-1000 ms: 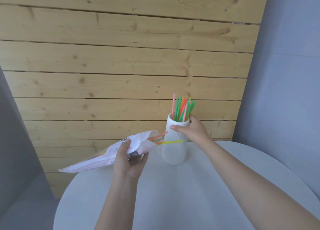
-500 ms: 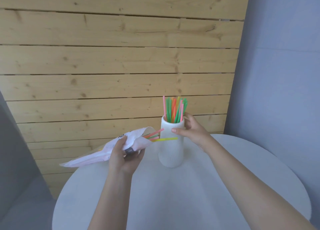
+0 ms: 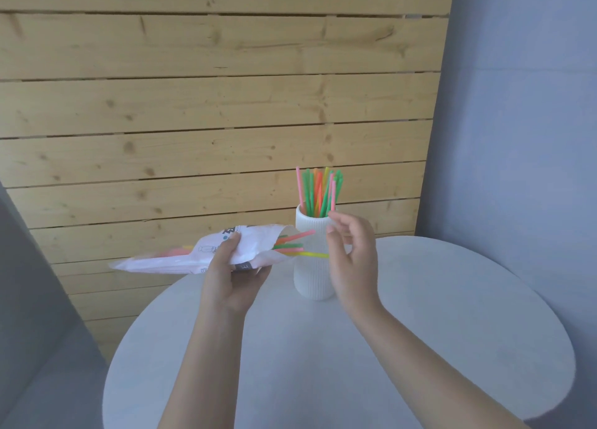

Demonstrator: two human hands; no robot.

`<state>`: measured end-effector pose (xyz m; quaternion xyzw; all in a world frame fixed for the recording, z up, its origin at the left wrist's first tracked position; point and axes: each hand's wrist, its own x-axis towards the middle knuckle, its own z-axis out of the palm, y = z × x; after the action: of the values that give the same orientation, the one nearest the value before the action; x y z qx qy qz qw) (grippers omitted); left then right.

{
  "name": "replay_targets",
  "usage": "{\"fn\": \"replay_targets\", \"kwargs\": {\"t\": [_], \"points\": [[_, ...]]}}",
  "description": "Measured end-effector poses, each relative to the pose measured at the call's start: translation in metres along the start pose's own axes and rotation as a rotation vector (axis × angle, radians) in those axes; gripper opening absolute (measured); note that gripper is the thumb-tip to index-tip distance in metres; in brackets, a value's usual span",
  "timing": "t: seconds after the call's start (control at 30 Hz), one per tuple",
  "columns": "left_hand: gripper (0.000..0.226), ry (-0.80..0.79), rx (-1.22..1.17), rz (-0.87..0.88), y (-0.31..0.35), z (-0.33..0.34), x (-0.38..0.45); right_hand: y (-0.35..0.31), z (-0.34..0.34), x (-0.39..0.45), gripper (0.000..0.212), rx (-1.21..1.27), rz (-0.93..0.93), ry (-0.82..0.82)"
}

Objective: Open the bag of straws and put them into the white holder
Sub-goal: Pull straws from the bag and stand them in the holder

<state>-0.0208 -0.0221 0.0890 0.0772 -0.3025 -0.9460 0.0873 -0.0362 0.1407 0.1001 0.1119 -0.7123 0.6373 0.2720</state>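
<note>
left hand (image 3: 231, 275): i'm gripping the bag (image 3: 206, 254), left of the holder (image 3: 311, 251).
right hand (image 3: 352, 254): i'm hovering it loosely open, holding nothing, by the holder.

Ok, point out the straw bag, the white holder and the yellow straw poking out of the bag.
straw bag (image 3: 206, 254): head view, printed side near the thumb.
white holder (image 3: 311, 276): head view, ribbed front wall.
yellow straw (image 3: 311, 254): head view, exposed stretch past the bag's mouth.

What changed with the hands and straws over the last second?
The right hand let go of the white holder and came back toward the straws sticking out of the bag, fingers loosely curled, holding nothing. The left hand kept holding the bag; the holder stayed put.
</note>
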Motion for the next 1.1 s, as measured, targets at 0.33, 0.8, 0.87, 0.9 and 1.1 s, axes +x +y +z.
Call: {"fn": "replay_targets", "kwargs": {"t": [0.33,0.8,0.87,0.9,1.1], "points": [[0.021,-0.099,0.345,0.246,0.012,0.019,-0.010,-0.002,0.015,-0.010,0.024,0.427,0.640,-0.110],[0.050,0.011,0.317,0.315,0.003,0.022,-0.009,0.005,0.013,-0.003,0.023,0.930,0.974,0.040],[0.038,0.039,0.259,0.300,-0.001,0.020,-0.006,0.005,0.012,0.000,0.022,0.930,0.904,0.054],[0.032,0.045,0.235,0.301,-0.002,0.019,-0.006,0.005,0.012,0.001,0.024,0.912,0.855,0.050],[0.019,0.006,0.109,0.248,-0.012,0.025,-0.009,-0.005,0.012,0.006,0.033,0.745,0.575,-0.045]]}}
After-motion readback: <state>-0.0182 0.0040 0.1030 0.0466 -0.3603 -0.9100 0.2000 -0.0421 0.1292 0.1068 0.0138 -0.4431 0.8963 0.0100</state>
